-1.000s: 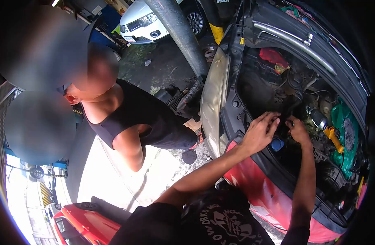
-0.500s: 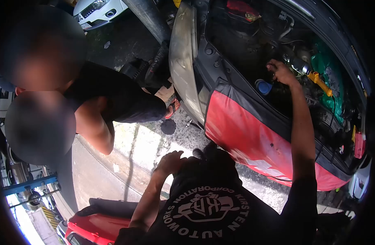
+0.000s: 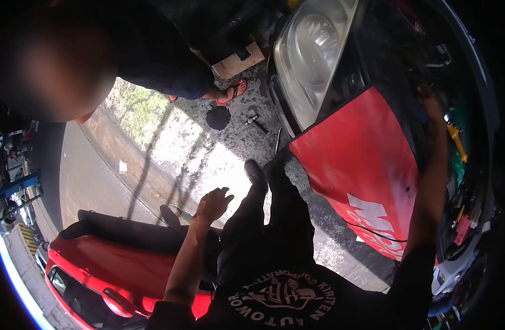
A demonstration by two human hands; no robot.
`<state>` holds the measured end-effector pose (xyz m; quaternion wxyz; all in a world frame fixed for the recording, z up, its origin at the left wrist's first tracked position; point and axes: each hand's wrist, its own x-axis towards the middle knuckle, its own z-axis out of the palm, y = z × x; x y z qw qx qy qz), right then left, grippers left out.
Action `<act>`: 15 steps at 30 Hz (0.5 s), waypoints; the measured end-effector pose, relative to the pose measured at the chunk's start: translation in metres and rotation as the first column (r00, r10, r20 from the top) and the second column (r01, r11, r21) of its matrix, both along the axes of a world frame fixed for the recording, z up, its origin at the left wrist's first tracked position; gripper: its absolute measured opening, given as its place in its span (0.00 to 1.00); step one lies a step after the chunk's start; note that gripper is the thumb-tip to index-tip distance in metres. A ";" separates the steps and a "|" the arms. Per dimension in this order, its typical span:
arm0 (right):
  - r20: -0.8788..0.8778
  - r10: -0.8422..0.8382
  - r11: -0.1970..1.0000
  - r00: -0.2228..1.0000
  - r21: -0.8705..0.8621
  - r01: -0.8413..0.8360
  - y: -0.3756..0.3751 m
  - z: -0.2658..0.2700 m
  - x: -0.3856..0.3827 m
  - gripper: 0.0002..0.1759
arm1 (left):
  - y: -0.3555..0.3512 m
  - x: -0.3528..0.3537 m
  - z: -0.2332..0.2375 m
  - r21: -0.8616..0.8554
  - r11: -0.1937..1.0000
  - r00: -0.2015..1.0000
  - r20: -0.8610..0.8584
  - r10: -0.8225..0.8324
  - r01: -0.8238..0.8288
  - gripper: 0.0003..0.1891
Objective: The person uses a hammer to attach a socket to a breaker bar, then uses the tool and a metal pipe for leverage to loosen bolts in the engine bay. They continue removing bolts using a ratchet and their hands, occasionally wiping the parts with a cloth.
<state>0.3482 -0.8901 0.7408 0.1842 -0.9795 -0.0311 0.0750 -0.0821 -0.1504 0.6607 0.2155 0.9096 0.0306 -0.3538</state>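
Observation:
My left hand (image 3: 213, 205) hangs in the air over the sunlit pavement, fingers apart and nothing in it. My right hand (image 3: 427, 99) reaches into the shadowed engine bay of the car on the right. Its fingers are too dark to make out, and so is anything they might hold. Close to that hand lies a yellow-handled lamp (image 3: 456, 141), with green plastic (image 3: 458, 168) beside it. A red fender cover (image 3: 354, 148) with white lettering drapes over the car's side below my right arm. The cloudy headlight (image 3: 313, 47) is in front of it.
Another person's sandalled foot (image 3: 234, 92) stands near a piece of cardboard (image 3: 238, 60). On the ground lie a black cloth (image 3: 218, 117), a dark tool with a metal head (image 3: 257, 124) and a thin metal tool (image 3: 278, 139). A red car (image 3: 120, 258) is at lower left.
The view has swung down and left, bringing more ground and the red car into sight. My right hand, earlier visible with bent fingers in the engine bay, is now in deep shadow.

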 end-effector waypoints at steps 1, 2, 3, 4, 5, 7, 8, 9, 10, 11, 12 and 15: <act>-0.055 -0.068 0.992 0.996 0.106 0.073 0.047 0.033 -0.015 0.41 | 0.001 -0.003 -0.014 0.008 1.000 0.998 -0.056 0.006 -0.006 0.22; -0.046 -0.035 0.999 0.998 0.015 0.036 0.017 0.019 -0.004 0.42 | 0.001 -0.009 -0.029 0.013 1.000 0.993 -0.118 0.008 -0.007 0.23; -0.082 0.021 0.999 0.996 -0.036 -0.024 -0.005 0.016 0.004 0.41 | 0.001 -0.017 -0.049 -0.011 0.999 0.986 -0.166 0.031 -0.034 0.24; -0.119 0.068 0.993 0.991 -0.084 -0.078 -0.018 0.015 0.004 0.39 | -0.002 -0.017 -0.065 -0.037 0.998 0.984 -0.173 0.036 -0.043 0.24; -0.134 0.119 0.987 0.984 0.127 -0.102 -0.025 0.015 -0.003 0.37 | -0.006 -0.019 -0.079 -0.066 0.997 0.981 -0.189 0.032 -0.045 0.24; -0.138 0.212 0.845 0.967 0.523 -0.111 -0.031 0.025 -0.013 0.34 | -0.019 -0.011 -0.102 -0.113 0.991 0.971 -0.235 0.037 -0.066 0.24; -0.199 0.101 0.883 0.975 0.469 0.004 -0.022 0.037 -0.019 0.33 | -0.025 -0.005 -0.115 -0.167 0.983 0.970 -0.240 0.033 -0.075 0.23; -0.190 0.038 0.929 0.981 0.369 0.035 -0.015 0.046 -0.021 0.33 | -0.032 -0.002 -0.141 -0.197 0.978 0.965 -0.261 0.021 -0.074 0.22; -0.161 0.004 0.961 0.987 0.273 0.041 -0.007 0.048 -0.025 0.33 | -0.040 0.001 -0.174 -0.225 0.971 0.961 -0.278 0.010 -0.076 0.22; -0.134 -0.027 0.983 0.991 0.179 0.051 0.001 0.052 -0.035 0.32 | -0.047 0.009 -0.202 -0.282 0.953 0.957 -0.288 0.026 -0.111 0.21; -0.107 -0.053 0.993 0.993 0.097 0.064 0.014 0.053 -0.047 0.32 | -0.053 0.021 -0.230 -0.338 0.930 0.953 -0.299 0.042 -0.147 0.20; -0.033 -0.109 0.990 0.993 -0.090 0.106 0.053 0.056 -0.075 0.31 | -0.056 0.073 -0.304 -0.344 0.926 0.910 -0.415 -0.001 -0.156 0.24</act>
